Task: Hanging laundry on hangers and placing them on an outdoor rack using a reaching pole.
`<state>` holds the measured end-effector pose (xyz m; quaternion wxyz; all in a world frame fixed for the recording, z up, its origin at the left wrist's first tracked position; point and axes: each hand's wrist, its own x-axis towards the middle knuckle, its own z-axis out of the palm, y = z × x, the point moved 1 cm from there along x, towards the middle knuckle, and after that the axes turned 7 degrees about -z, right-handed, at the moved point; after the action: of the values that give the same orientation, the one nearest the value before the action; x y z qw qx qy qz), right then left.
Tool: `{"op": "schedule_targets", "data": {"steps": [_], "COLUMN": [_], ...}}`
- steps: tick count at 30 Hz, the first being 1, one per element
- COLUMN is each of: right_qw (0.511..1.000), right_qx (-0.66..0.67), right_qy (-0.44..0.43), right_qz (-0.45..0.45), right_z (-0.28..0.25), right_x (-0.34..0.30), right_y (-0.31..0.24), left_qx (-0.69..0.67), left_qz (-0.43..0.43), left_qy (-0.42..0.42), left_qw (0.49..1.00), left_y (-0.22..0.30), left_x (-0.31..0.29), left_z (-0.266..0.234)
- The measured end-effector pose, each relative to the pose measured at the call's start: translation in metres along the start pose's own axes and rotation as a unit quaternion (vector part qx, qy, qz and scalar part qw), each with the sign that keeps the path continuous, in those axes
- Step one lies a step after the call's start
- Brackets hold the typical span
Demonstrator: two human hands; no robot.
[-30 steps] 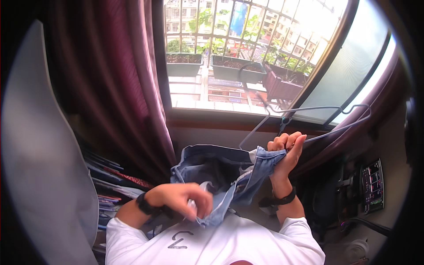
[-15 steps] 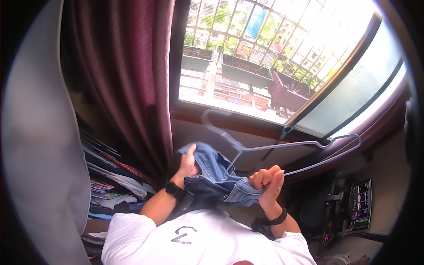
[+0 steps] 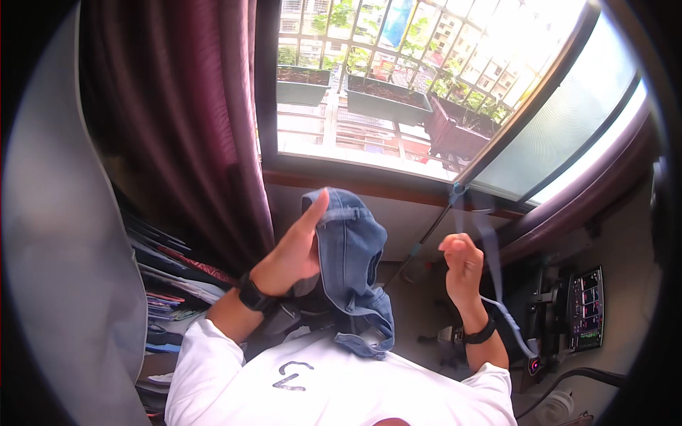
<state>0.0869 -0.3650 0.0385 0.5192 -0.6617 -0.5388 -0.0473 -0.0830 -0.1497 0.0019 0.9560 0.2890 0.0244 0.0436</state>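
Note:
My left hand [image 3: 302, 241], wearing a black watch, grips a pair of blue jeans [image 3: 352, 248] near the waistband, thumb on top. The denim hangs bunched from it in front of my white shirt, its lower part folded on itself; the leg length cannot be made out. To the right, apart from the jeans, my right hand [image 3: 465, 270] is closed on a pale blue-grey clothes hanger [image 3: 513, 324]. Motion smears the hanger, which stands roughly upright beside the wrist. A black band circles that wrist.
Ahead is a barred window with planters [image 3: 387, 99] outside. A dark purple curtain [image 3: 177, 128] hangs at left above stacked folded clothes [image 3: 174, 291]. A thin pole [image 3: 430, 238] leans below the sill. On the right are a lit screen [image 3: 586, 309] and a black cable [image 3: 575, 373].
The hanger has come away from the jeans and swung to the right with my right hand, which let go of the denim. My left hand has raised the jeans, which now hang down.

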Motion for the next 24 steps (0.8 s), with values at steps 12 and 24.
{"op": "schedule_targets", "data": {"steps": [12,24], "right_qw": [0.897,0.928], "right_qx": [-0.398,-0.342], "right_qy": [0.128,0.136], "right_qz": [-0.144,-0.062], "right_z": [0.032,0.07], "right_x": [0.094,0.11], "right_y": [0.042,0.058], "left_qx": [-0.048,0.326], "left_qz": [0.066,0.219], "left_qy": [0.029,0.125], "left_qw": [0.996,0.911], "left_y": [-0.014,-0.093], "left_x": [-0.009,0.007], "left_z": [0.048,0.063]}}
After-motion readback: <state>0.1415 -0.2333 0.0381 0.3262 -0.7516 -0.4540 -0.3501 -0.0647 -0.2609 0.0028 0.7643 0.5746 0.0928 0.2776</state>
